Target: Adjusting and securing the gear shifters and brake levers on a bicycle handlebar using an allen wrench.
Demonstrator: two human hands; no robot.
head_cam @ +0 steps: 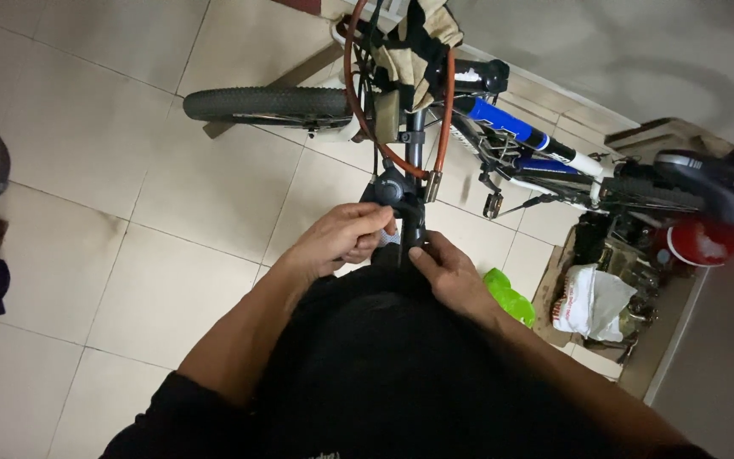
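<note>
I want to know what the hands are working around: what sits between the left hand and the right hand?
In the head view, the dark handlebar runs between the left hand and the right hand, with a round black fitting on it just above the left hand's fingers.

- Overall light is dim and warm; the tiled floor (172, 195) is the brightest area, lit evenly from above.
- Far-right wall and near-right corner fall into grey shadow.
- The near dark clothing shows no detail.
- Slight softness and wide-angle bending appear at the edges.
- No glare.
</note>
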